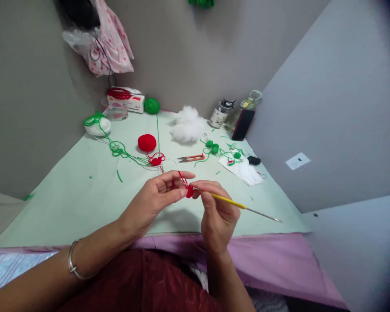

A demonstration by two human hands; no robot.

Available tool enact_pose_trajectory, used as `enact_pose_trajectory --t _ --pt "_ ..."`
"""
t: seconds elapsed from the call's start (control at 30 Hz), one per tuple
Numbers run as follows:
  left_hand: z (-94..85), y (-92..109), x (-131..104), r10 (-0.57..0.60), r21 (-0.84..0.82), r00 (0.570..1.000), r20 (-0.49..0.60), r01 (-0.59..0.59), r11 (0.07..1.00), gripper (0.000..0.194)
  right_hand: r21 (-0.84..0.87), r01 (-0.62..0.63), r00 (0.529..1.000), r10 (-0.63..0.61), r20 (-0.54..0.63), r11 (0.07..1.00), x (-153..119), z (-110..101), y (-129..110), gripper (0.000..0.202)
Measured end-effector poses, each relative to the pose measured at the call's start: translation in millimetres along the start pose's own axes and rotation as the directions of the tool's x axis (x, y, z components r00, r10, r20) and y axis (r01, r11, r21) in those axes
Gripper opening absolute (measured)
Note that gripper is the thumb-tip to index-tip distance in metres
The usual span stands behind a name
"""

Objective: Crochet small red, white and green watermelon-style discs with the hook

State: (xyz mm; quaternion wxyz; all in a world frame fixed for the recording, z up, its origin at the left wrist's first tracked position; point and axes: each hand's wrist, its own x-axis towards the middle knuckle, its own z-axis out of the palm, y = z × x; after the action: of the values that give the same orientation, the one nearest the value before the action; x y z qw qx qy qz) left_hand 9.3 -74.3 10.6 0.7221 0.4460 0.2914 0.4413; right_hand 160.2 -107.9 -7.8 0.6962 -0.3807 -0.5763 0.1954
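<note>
Between thumb and fingers, my left hand [159, 190] pinches a small piece of red crochet work [189, 191]. A strand of red yarn runs over its raised index finger. My right hand [217, 208] is closed around a crochet hook [229, 200] with a yellow grip. One end of the hook meets the red piece; the bare metal end sticks out to the right. Both hands are above the table's front part. Beyond them sit a red yarn ball [147, 142] and a small red bundle [155, 161] with loose strands.
Orange thread snips [191, 158] lie past my hands. Green yarn pieces [214, 148] and white paper [243, 170] are on the right. White stuffing [187, 124], a green yarn ball [151, 105], a pen holder [219, 115] and a phone [243, 125] stand farther back. Tangled green yarn [117, 148] spreads left.
</note>
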Motion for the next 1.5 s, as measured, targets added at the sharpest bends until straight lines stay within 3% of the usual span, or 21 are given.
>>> enact_pose_trajectory --t 0.1,0.17,0.23,0.3,0.4,0.5,0.77,0.93,1.0,1.07,1.17,1.23,1.3,1.37,1.43,1.5 --pt "2.1 -0.3 -0.4 0.008 -0.037 0.999 -0.043 -0.010 0.999 0.027 -0.114 0.038 0.999 -0.039 -0.001 0.993 -5.2 1.8 1.8 0.021" --pt "4.9 -0.9 -0.7 -0.017 -0.100 0.998 -0.055 0.011 0.995 0.033 -0.291 0.182 0.983 -0.180 0.032 0.939 -10.0 3.2 5.4 0.027" --pt "7.3 -2.1 -0.7 -0.075 -0.168 0.996 -0.051 0.066 0.984 0.039 -0.441 0.345 0.934 -0.349 0.074 0.829 -14.0 4.4 9.0 0.034" --pt "8.1 -3.1 -0.4 -0.147 -0.234 0.989 -0.026 0.137 0.962 0.042 -0.460 0.373 0.918 -0.393 0.055 0.806 -15.2 4.9 10.4 0.037" --pt "5.8 -2.8 0.6 -0.193 -0.293 0.981 0.008 0.186 0.938 0.040 -0.295 0.214 0.972 -0.233 -0.030 0.931 -11.6 3.6 7.5 0.030" --pt "2.0 -0.9 1.8 -0.178 -0.279 0.984 -0.013 0.168 0.946 0.037 -0.135 0.102 0.989 -0.115 -0.090 0.986 -7.4 1.4 3.5 0.024" --pt "-4.3 3.1 3.7 -0.170 -0.204 0.984 -0.048 0.157 0.966 0.032 0.100 -0.089 0.984 0.103 -0.143 0.991 -4.4 -2.1 1.5 0.015" --pt "1.5 -0.9 0.4 0.004 -0.082 0.995 -0.105 -0.012 0.997 0.034 0.187 -0.169 0.981 0.183 -0.061 0.968 -2.0 -1.8 1.0 0.016" --pt "4.9 -4.1 -1.4 0.071 -0.041 0.990 -0.124 -0.076 0.996 0.042 0.042 -0.091 0.995 0.093 -0.040 0.995 -5.5 0.6 4.1 0.017" --pt "7.6 -6.6 -2.5 0.073 -0.050 0.989 -0.128 -0.080 0.996 0.048 -0.224 0.090 0.995 -0.097 -0.024 0.971 -11.6 3.4 9.9 0.023" --pt "8.4 -7.4 -2.1 -0.058 -0.174 0.995 -0.084 0.043 0.984 0.044 -0.501 0.361 0.918 -0.393 0.043 0.787 -19.3 6.1 19.1 0.038" --pt "6.0 -5.9 0.0 -0.162 -0.267 0.987 -0.013 0.153 0.951 0.036 -0.501 0.392 0.902 -0.431 0.041 0.772 -19.3 5.6 21.1 0.039" --pt "1.7 -3.0 2.9 -0.208 -0.324 0.978 0.031 0.207 0.923 0.026 -0.404 0.284 0.946 -0.323 -0.029 0.870 -14.3 2.9 18.3 0.030" --pt "-2.6 0.5 5.8 -0.199 -0.341 0.980 0.010 0.191 0.920 0.022 -0.235 0.095 0.985 -0.125 -0.115 0.967 -6.6 -1.1 12.5 0.019" --pt "-4.8 3.2 7.3 -0.176 -0.310 0.984 -0.027 0.160 0.937 0.026 -0.026 -0.074 0.985 0.070 -0.155 0.997 0.5 -4.9 6.9 0.016" --pt "-3.9 3.6 6.6 -0.126 -0.221 0.990 -0.060 0.110 0.969 0.035 0.107 -0.166 0.977 0.178 -0.117 0.980 3.7 -6.6 3.8 0.018"
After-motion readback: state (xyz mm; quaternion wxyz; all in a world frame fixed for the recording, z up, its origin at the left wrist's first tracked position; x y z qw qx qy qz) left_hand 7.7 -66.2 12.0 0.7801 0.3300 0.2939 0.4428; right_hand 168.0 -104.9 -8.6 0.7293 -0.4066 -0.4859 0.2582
